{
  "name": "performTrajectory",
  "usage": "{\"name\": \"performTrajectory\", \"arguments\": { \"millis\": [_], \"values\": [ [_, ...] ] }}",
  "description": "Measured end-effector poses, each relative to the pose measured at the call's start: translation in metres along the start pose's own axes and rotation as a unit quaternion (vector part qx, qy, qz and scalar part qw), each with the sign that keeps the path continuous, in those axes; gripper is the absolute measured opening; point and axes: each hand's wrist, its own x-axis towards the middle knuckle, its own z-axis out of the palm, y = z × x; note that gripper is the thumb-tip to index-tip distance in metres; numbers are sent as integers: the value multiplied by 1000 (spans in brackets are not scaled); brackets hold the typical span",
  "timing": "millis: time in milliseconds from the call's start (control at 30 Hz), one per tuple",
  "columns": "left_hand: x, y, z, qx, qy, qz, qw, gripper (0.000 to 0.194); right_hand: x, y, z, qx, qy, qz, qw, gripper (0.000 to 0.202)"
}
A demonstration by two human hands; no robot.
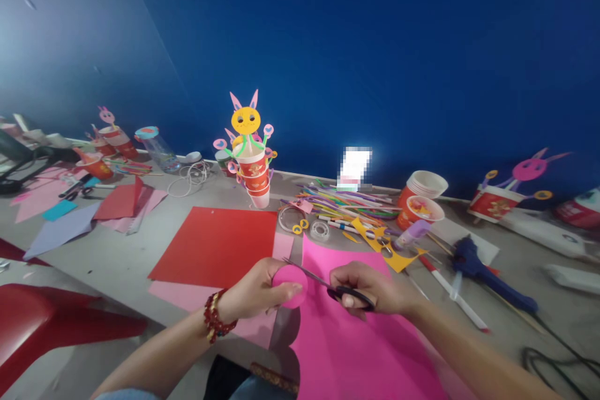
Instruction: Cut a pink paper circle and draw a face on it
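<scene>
My left hand (257,290) pinches a round pink paper disc (290,278), its thumb lying across the front. In my right hand (370,287) is a pair of scissors (319,278) with black handles. The blades point left and reach the upper right edge of the disc. A large sheet of bright pink paper (347,350) lies beneath both hands, with a scalloped cut along its left edge. Just beyond my left hand, a red sheet (220,240) rests over paler pink paper (253,331).
Stacked red cups with a yellow-faced paper figure (246,122) stand at the back. Pipe cleaners (347,203), a clear tape roll (320,230) and yellow paper scraps (375,240) lie beyond my hands. At right are a blue glue gun (490,275) and a glue stick (412,235).
</scene>
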Motion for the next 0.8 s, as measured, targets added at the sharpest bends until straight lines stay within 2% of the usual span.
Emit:
{"name": "performTrajectory", "arguments": {
  "millis": [367,600,800],
  "values": [
    [0,-5,-3,-2,-15,-7,1000,31,-1,-6,0,-29,20,13,999,50],
    [0,-4,-5,-24,-39,-25,999,29,-1,-1,-3,9,-1,34,999,55],
    [0,-4,-8,-42,-56,-42,997,33,-2,3,-5,11,-4,26,1000,51]
  ]
}}
